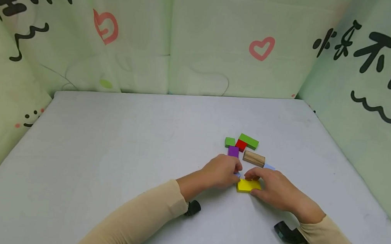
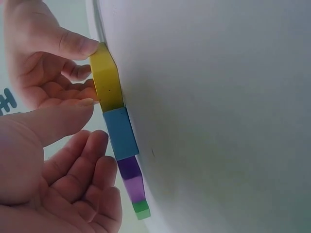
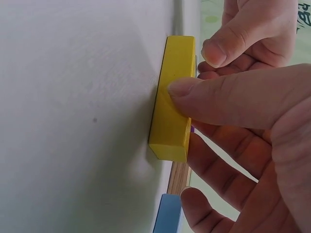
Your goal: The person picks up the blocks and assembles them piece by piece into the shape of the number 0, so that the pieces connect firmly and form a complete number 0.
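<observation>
My right hand [image 1: 277,188] holds a yellow rectangular block [image 1: 248,186] flat on the table, the thumb on its near side and the fingers behind. Beside its left end is my left hand [image 1: 221,171], thumb and fingers spread apart and loosely bent. In the left wrist view a blue block [image 2: 121,133] sits end to end with the yellow one, close to the left thumb and fingertips. From the head, the left fingers mostly hide that blue block. A purple block [image 1: 233,151] lies just beyond the left hand.
Farther back are a small green block [image 1: 229,142], a red block [image 1: 240,145] and a longer green block [image 1: 249,141]. A wood-grained block [image 1: 254,158] lies behind the right hand, with a light blue block [image 1: 269,167] at its right end. Printed curtains surround the white table [image 1: 109,149].
</observation>
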